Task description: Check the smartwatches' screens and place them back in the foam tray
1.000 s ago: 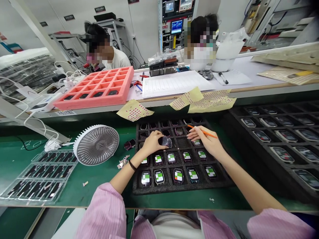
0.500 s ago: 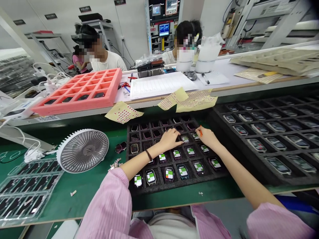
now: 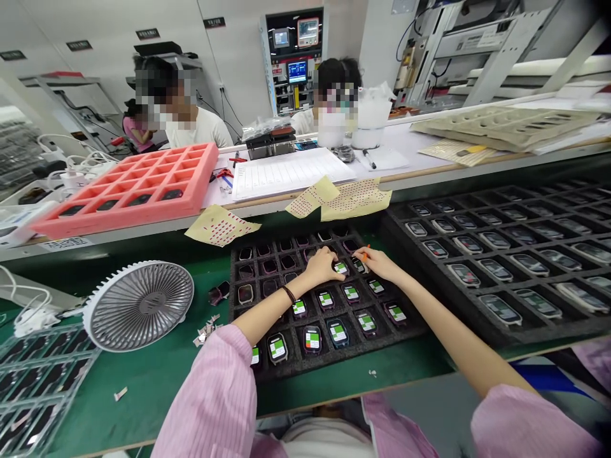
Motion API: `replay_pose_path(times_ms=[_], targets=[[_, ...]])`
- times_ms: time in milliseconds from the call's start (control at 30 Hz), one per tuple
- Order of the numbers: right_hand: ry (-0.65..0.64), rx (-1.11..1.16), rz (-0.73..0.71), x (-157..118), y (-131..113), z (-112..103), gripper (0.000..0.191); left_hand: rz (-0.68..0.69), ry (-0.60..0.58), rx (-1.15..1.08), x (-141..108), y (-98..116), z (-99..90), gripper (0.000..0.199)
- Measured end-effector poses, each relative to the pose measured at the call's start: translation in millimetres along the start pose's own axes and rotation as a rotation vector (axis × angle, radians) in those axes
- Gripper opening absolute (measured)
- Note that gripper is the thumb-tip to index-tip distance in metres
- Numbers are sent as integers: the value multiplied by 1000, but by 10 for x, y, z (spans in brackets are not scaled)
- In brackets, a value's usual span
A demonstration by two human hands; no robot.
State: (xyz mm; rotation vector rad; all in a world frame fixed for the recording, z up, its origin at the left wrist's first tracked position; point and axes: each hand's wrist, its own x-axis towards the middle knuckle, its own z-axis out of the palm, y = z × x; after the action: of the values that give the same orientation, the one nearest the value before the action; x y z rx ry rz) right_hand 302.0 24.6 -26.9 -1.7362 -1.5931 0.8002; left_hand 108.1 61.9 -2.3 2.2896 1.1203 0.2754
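Note:
A black foam tray (image 3: 305,366) holds rows of smartwatches, several with lit green-and-white screens. Over its upper middle, my left hand (image 3: 321,267) has its thumb and fingers around the edges of a lit smartwatch (image 3: 340,268) in its pocket. My right hand (image 3: 379,264) is closed on a thin orange tool (image 3: 365,256), whose tip is too small to make out. Just below those fingers, another smartwatch (image 3: 359,265) lies partly covered in the neighbouring pocket.
A second foam tray of watches (image 3: 482,318) stands at right. On the left are a round fan (image 3: 143,305), a loose watch (image 3: 219,292), paper scraps (image 3: 206,331) and a clear plastic tray (image 3: 42,381). A shelf behind bears a pink foam tray (image 3: 191,197); two co-workers sit beyond.
The whole view has shifted slightly left and down at the back. My left thumb and fingers are now closer around the lit smartwatch. My right hand keeps the orange tool by the same pocket.

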Motion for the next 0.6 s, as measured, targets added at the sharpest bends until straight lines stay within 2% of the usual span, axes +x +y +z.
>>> replay_pose_path(times_ms=[100,233,300,367,500,600], targets=[[16,105,13,-10,57,-40,19,-1,16,-210,-102,-85,-123,36],[29,273,44,-7,18,-100,21,-30,9,-556,-405,-203,-423,28],[3,354,47,-10,-78,-126,26,-100,34,-899,-619,-272,-581,36],[-45,460,54,-21,-229,-124,28,-163,107,-1084,-833,-334,-712,46],[-262,818,154,-79,-663,12,26,-181,253,-1007,-1164,-420,-869,55],[-434,946,144,-169,-1016,180,28,-144,300,-933,-1312,-465,-917,51]])
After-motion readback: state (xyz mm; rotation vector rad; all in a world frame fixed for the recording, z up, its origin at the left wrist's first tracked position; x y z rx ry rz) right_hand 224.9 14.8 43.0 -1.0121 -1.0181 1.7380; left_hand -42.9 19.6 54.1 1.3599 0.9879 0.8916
